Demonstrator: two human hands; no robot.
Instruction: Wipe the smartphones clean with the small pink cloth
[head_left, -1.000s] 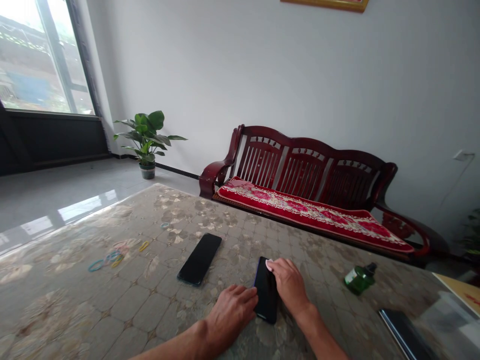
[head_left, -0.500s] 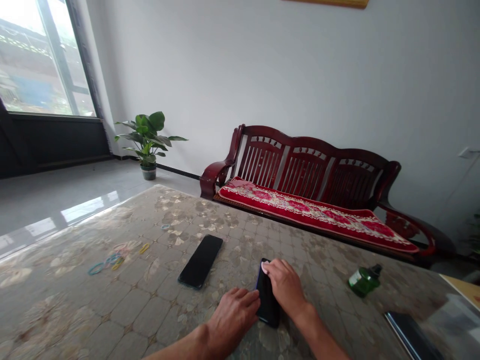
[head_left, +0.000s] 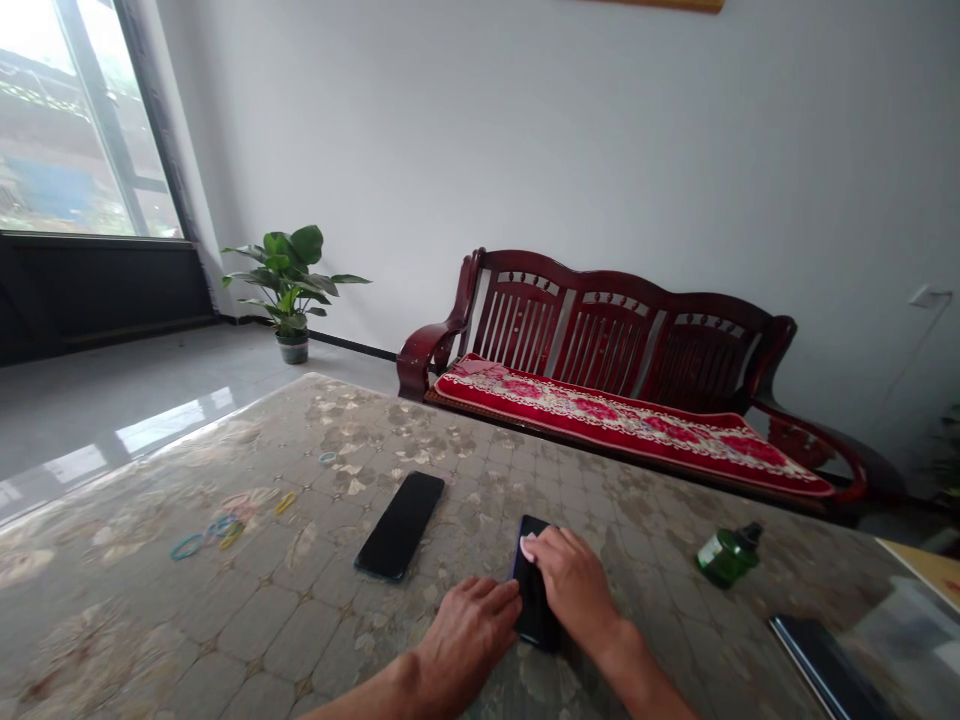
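A dark phone [head_left: 534,590] lies flat on the patterned table [head_left: 225,620] just in front of me. My left hand [head_left: 466,632] rests beside its left edge, fingers curled against it. My right hand [head_left: 574,582] lies over the phone, fingers together, pressing a small white thing I cannot make out onto the screen. A second black phone [head_left: 400,511] lies face up a little to the left, untouched.
Several coloured rubber bands [head_left: 217,525] lie scattered at the left. A small green bottle [head_left: 724,556] lies at the right, a dark flat device [head_left: 829,665] nearer the right corner. Beyond the table are a red wooden bench [head_left: 622,370] and a potted plant [head_left: 289,285].
My right hand has slid a little down the phone toward me. The left hand stays beside it. The view has shifted slightly.
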